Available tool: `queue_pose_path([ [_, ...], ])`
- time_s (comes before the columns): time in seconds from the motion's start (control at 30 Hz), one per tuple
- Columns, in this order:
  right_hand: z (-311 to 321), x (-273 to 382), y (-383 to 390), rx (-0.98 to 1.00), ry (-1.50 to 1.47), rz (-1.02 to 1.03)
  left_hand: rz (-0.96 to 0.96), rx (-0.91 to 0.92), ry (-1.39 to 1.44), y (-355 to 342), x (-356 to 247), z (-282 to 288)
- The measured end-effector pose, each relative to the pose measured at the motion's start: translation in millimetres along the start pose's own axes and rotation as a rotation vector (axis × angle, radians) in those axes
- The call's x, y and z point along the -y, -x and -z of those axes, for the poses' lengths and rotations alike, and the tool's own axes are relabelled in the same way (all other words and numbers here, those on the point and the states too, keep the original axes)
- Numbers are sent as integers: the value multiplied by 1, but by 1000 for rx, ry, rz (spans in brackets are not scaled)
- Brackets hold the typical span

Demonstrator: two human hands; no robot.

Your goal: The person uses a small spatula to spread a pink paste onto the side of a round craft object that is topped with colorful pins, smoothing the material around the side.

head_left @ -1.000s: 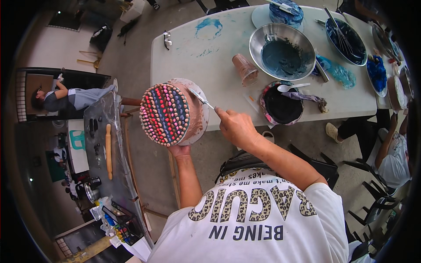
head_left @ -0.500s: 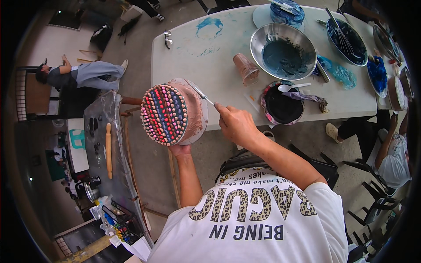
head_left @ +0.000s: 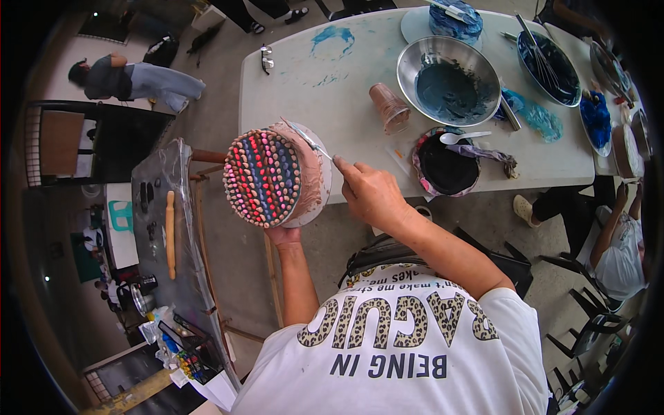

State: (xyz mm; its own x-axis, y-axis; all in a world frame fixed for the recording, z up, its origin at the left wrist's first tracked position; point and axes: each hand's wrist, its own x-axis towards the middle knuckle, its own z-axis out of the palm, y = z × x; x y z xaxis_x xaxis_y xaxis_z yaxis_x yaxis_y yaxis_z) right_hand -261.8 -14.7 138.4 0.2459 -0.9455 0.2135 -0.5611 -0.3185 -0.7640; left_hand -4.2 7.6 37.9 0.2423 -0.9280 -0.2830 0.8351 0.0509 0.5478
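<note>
Item 1: cake [head_left: 309, 176], round, brown-frosted at the side. Its top is carrying rows of red, pink, tan and dark dots [head_left: 263, 178]. It is sitting on 1 pale board [head_left: 305, 220], directly above the left hand and to the left of the right hand.

Item 2: left hand [head_left: 284, 235], 1. It is bearing the load from beneath; its fingers are hiding under there, so how firmly they are gripping cannot be told. Hazard: no second support is showing, so a tipping wrist or an off-centre load could be sending everything to the floor [head_left: 238, 266].

Item 3: right hand [head_left: 373, 196], 1, apart from the left. It is clasping the handle of 1 spatula [head_left: 309, 140], whose blade is appearing to lie along the cake's far right side. Hazard: too much pressure or a steep blade could be gouging the frosting; a high stroke could be smearing the edge dots.

Item 4: table [head_left: 297, 97], beyond both hands. A plastic cup [head_left: 389, 108] and steel bowl [head_left: 413, 69] are standing ahead of the right hand; a dark container [head_left: 443, 171] with 1 white spoon [head_left: 462, 137] is sitting to its right. Hazard: a wide rightward swing could be knocking that container.
</note>
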Motion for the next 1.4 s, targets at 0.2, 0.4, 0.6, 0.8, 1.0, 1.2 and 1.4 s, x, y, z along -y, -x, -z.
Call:
queue_pose_path([
  [0.2,-11,-10,5,73,108,-19,7,9,-3,1,-1,2],
  [0.4,-17,-12,7,94,143,-16,24,4,21,-1,0,5],
  [0.6,-19,-16,15,105,134,8,45,10,52,-2,1,4],
  [0.8,-5,-26,40,139,117,34,-16,-19,65,-7,1,11],
  [1.0,-2,-28,24,62,19,37,4,-7,67,-6,2,8],
  [1.2,-26,-25,4,47,37,28,61,28,116,-6,2,9],
  [1.4,-32,-26,17,67,75,56,74,43,191,-11,5,13],
])
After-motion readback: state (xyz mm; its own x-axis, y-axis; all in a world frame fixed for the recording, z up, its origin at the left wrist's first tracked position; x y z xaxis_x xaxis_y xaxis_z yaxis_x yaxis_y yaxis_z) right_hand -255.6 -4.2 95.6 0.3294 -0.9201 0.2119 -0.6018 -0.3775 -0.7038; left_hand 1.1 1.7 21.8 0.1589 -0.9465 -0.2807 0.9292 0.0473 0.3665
